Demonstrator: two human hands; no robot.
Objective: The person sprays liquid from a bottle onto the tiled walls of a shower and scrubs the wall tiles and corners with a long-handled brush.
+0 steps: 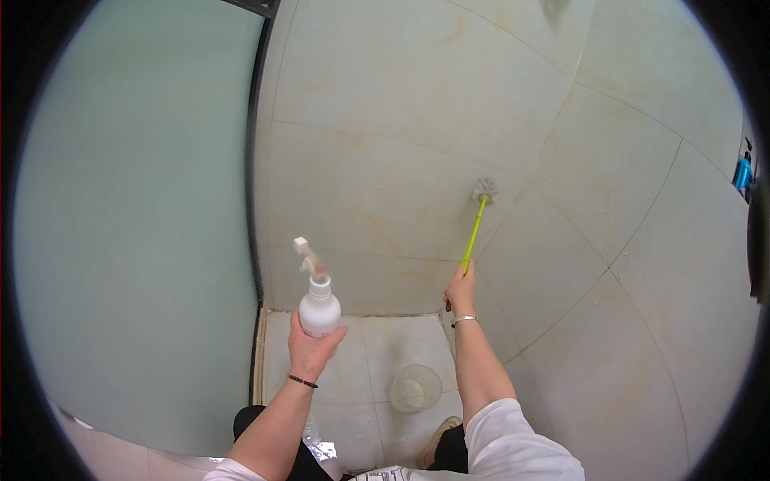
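Note:
A white spray bottle [320, 311] stands upright in my left hand [310, 346], whose fingers wrap round its body. The trigger head [309, 258] points up and away to the left, with no finger on it. My right hand [459, 290] is closed round the handle of a lime-green brush [474, 235]. At the handle's far end, the round grey-white bristle head [484, 190] is against or very close to the tiled wall [385, 192], left of the corner; contact cannot be told for sure.
A translucent bucket [415, 389] stands on the tiled floor [345, 377] between me and the wall. To the left is a frosted glass panel [136, 224] with a dark frame [254, 160]. Blue bottles [743, 171] sit at the far right edge. A clear plastic item [311, 429] lies by my left leg.

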